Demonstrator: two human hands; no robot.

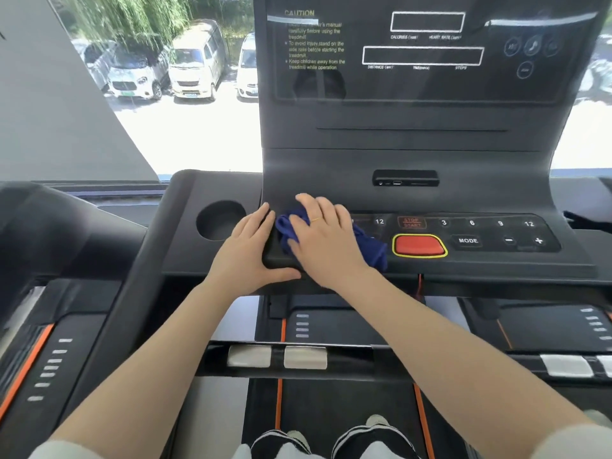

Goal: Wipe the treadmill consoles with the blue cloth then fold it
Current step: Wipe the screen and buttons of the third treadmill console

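blue cloth (371, 250) under right hand (323, 241), beside left hand (248, 250)

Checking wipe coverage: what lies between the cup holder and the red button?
Head view: the left hand, then the blue cloth under the right hand.

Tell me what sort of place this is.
Probably a gym, upstairs by a window. A treadmill console with a red stop button stands ahead, more treadmills flank it, and parked cars show below through the glass. The right hand presses a blue cloth on the console.
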